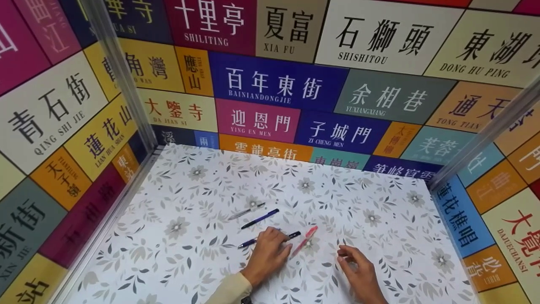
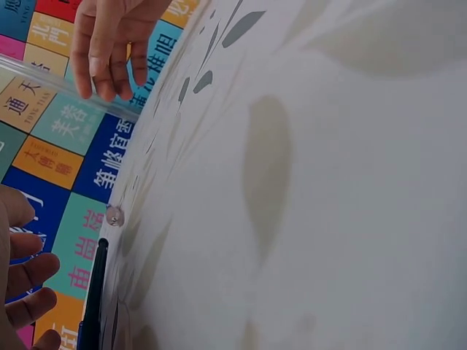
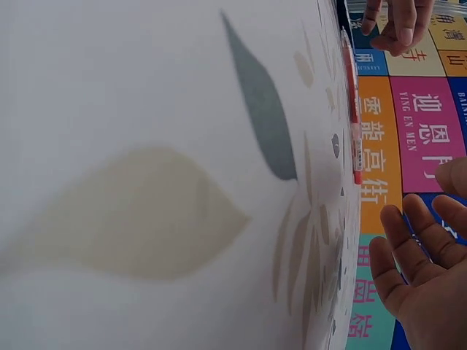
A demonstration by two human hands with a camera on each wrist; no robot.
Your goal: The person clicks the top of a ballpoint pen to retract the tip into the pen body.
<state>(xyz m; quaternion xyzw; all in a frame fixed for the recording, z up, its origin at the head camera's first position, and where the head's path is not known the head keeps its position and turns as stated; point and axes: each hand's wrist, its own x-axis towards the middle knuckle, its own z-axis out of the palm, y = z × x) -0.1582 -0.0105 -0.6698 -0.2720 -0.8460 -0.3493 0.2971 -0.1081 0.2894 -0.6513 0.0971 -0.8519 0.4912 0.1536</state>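
In the head view my left hand point(image 1: 268, 253) hovers close over the pens, its fingers loosely bent and nothing held in them. A dark blue pen end point(image 1: 248, 243) sticks out left of this hand and a black pen end point(image 1: 294, 234) right of it; what lies between is hidden by the fingers. Just right of the fingertips lies a pink pen point(image 1: 304, 241). Beyond them are a blue pen point(image 1: 260, 218) and a clear slim pen point(image 1: 247, 211). My right hand point(image 1: 358, 270), fingers relaxed and holding nothing, is to the right of the pink pen.
A white cover with grey flowers and leaves point(image 1: 177, 228) spreads over the table. Panels with coloured Chinese signs point(image 1: 278, 82) stand at the back and both sides. Clear corner strips point(image 1: 126, 80) run up where the panels meet.
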